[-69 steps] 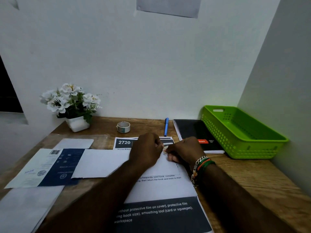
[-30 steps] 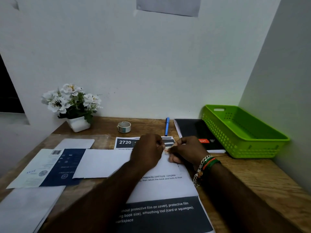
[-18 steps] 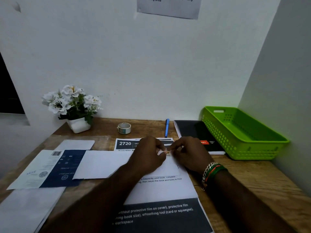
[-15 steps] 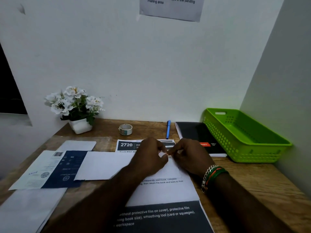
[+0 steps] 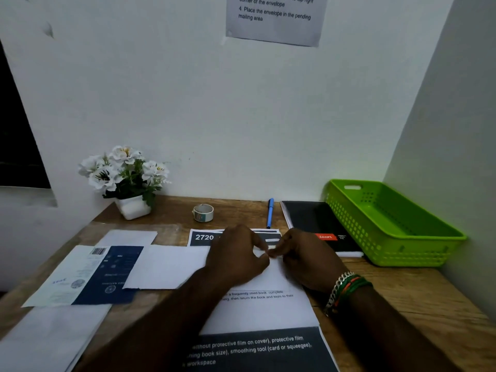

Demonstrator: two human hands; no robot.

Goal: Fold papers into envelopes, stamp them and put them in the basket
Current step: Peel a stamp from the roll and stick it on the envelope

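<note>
Count: one green perforated plastic basket [image 5: 386, 226]; one black notebook [image 5: 314, 224]; one blue pen [image 5: 270, 212]; one small tape roll [image 5: 203, 212]; one white potted flower arrangement [image 5: 126, 178]; two hands, left hand [image 5: 236, 253] and right hand [image 5: 306, 259].

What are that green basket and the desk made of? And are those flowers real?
Basket: looks like moulded plastic, a uniform bright green with a regular grid of holes in its walls. Desk: wood or a wood-look surface, brown with visible grain lines and a dull finish. Flowers: probably artificial, the white petals very even, but the picture cannot settle it.
</note>
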